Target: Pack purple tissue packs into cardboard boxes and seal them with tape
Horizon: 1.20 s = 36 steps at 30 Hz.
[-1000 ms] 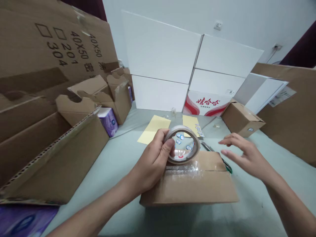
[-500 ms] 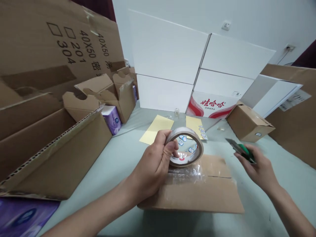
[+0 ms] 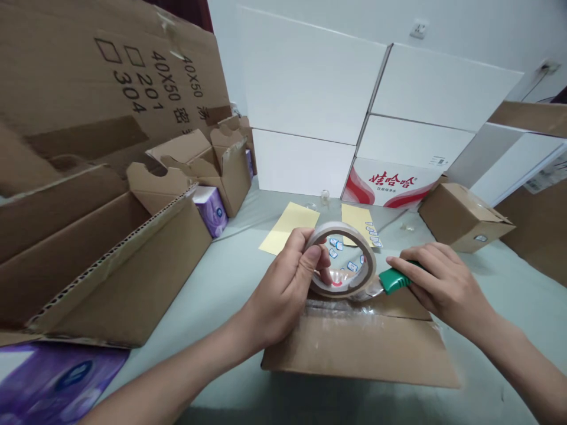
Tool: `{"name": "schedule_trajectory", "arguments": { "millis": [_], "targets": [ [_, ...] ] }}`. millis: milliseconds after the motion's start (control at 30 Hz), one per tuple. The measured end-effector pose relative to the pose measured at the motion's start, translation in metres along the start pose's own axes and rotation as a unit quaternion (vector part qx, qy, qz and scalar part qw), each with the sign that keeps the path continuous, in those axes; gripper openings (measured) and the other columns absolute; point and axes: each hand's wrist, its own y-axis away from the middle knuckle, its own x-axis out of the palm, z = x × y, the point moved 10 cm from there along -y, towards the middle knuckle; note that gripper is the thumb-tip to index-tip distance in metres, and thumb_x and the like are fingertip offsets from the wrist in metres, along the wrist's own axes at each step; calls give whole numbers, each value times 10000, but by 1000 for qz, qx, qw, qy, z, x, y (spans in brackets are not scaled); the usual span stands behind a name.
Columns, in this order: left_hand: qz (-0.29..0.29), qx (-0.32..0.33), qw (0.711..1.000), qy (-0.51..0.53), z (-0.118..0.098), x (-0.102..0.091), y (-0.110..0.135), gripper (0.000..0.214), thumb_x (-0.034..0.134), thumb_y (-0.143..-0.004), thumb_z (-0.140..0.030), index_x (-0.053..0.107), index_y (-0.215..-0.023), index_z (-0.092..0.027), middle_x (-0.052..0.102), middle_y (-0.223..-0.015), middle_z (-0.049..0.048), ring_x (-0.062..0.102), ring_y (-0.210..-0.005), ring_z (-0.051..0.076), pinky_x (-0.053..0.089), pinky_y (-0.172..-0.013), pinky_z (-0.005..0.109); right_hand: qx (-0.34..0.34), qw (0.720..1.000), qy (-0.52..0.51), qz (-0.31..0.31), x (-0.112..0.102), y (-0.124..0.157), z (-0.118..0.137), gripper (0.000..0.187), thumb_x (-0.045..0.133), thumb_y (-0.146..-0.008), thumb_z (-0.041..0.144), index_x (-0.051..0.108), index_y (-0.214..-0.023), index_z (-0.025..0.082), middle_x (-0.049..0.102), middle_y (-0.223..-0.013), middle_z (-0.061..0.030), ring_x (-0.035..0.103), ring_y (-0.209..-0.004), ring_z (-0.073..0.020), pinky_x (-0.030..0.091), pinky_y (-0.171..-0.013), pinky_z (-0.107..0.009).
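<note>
The left hand (image 3: 283,289) pinches a roll of clear packing tape (image 3: 370,273), thumb pressed on the near face of the ring and fingers curled behind it; the forearm comes in from the lower left, and the roll stands upright just above a cardboard box (image 3: 354,351). The right hand (image 3: 443,289) comes in from the lower right, its fingers closed around a green utility knife (image 3: 393,280); the index finger lies along the handle, and the blade end, too blurred to make out, sits just beside the roll. Clear tape (image 3: 336,308) crosses the box's top seam. Behind the roll lie two yellow paper sheets (image 3: 287,227), with a strip of small blue-and-white stickers (image 3: 374,237) on the right-hand one. A white carton (image 3: 390,183) carries red Chinese lettering, 娃哈哈, with red swooshes; it stands among plain white cartons (image 3: 305,77). A large cardboard sheet (image 3: 110,65) at the left is printed "40X50", "201" and "304", plus a partly hidden Chinese character; a purple tissue box (image 3: 211,209) sits beside open cardboard cartons (image 3: 201,171).
</note>
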Motion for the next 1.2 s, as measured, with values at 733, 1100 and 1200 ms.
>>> {"name": "schedule_trajectory", "arguments": {
  "millis": [733, 1100, 1200],
  "targets": [
    [85, -246, 933, -250, 64, -108, -40, 362, 635, -758, -534, 680, -751, -175, 518, -560, -3, 450, -465, 140, 305, -441, 264, 440, 831, -311, 137, 109, 155, -73, 491, 617, -841, 501, 633, -1262, 249, 733, -1101, -130, 724, -984, -322, 613, -759, -438],
    [56, -210, 884, -413, 79, -120, -50, 386, 591, -929, -424, 635, -1187, -140, 637, -1296, 167, 528, -1290, 338, 385, -1087, 526, 312, 852, -383, 172, 58, 140, -1, 1275, 484, -648, 930, 6, -1619, 256, 270, -1647, -135, 409, -1430, -393, 526, -1035, -431],
    [72, -117, 904, -404, 30, -87, -32, 610, 433, -957, -574, 457, -1454, -221, 412, -1576, 130, 299, -1491, 329, 246, -1189, 511, 315, 876, -334, 148, 58, 141, -1, 1223, 544, -693, 869, 67, -1621, 231, 318, -1630, -128, 457, -1399, -395, 574, -954, -376]
  ]
}}
